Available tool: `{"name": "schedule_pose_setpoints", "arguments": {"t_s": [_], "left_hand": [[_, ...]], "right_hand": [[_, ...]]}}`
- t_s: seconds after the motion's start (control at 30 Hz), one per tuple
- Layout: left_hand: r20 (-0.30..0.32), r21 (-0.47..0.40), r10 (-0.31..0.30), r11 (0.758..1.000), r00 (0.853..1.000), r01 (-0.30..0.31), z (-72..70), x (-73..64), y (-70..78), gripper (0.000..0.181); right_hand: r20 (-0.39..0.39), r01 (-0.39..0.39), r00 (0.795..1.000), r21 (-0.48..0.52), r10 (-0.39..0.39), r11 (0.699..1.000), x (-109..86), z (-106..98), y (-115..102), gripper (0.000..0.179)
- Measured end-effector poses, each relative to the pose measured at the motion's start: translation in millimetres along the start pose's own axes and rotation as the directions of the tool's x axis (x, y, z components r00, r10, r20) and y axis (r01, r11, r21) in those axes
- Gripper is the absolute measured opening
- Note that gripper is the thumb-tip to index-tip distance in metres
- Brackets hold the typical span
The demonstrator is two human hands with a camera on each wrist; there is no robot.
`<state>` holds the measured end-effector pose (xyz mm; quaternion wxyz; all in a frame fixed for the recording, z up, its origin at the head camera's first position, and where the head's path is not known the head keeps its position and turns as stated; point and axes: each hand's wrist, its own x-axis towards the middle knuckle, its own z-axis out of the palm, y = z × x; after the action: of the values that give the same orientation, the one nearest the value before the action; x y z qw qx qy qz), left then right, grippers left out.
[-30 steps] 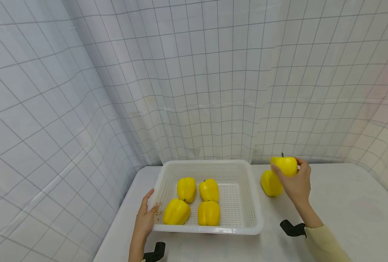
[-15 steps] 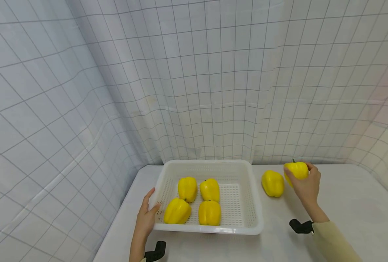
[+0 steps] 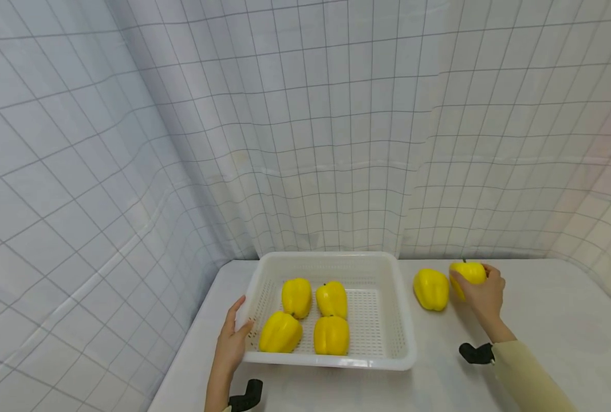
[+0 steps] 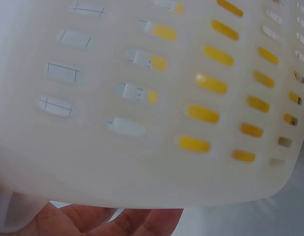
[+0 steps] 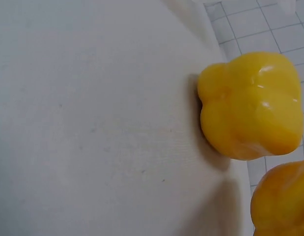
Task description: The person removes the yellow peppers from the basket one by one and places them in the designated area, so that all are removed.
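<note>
In the head view my right hand (image 3: 483,294) grips a yellow bell pepper (image 3: 470,272) by its sides, its green stem pointing up. A second yellow bell pepper (image 3: 431,289) lies on the table just left of it; the right wrist view shows this bell pepper (image 5: 252,105) whole and part of the held bell pepper (image 5: 284,201). My left hand (image 3: 229,342) holds the left side of a white plastic basket (image 3: 331,360), thumb at the rim. From the left wrist, fingers (image 4: 156,222) show past the edge of the slotted basket wall (image 4: 93,167).
Inside the basket sit several yellow bell peppers (image 3: 331,335) in its left and middle part; bare slotted floor shows at its right. The white table (image 3: 558,332) extends right of my right hand. A white grid-patterned curtain (image 3: 336,143) hangs behind and at the sides.
My right hand has carried its bell pepper rightward and down, from above the loose bell pepper to a spot beside it at the table. The left hand has stayed at the basket.
</note>
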<state>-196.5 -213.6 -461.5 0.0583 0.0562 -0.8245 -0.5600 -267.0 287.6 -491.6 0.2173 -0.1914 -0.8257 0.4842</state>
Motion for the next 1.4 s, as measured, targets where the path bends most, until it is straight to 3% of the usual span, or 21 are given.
{"name": "schedule_pose_setpoints", "arguments": {"t_s": [0.57, 1.4], "left_hand": [[0.006, -0.031, 0.017, 0.999, 1.000, -0.016, 0.8, 0.3, -1.4, 0.057], [0.008, -0.037, -0.008, 0.999, 1.000, 0.008, 1.6, 1.1, -4.6, 0.057]], "right_hand": [[0.085, -0.084, 0.992, -0.085, 0.091, 0.993, 0.4, -2.5, 15.2, 0.093], [0.095, -0.068, 0.993, -0.088, 0.077, 0.994, -3.0, 1.8, 20.6, 0.089]]}}
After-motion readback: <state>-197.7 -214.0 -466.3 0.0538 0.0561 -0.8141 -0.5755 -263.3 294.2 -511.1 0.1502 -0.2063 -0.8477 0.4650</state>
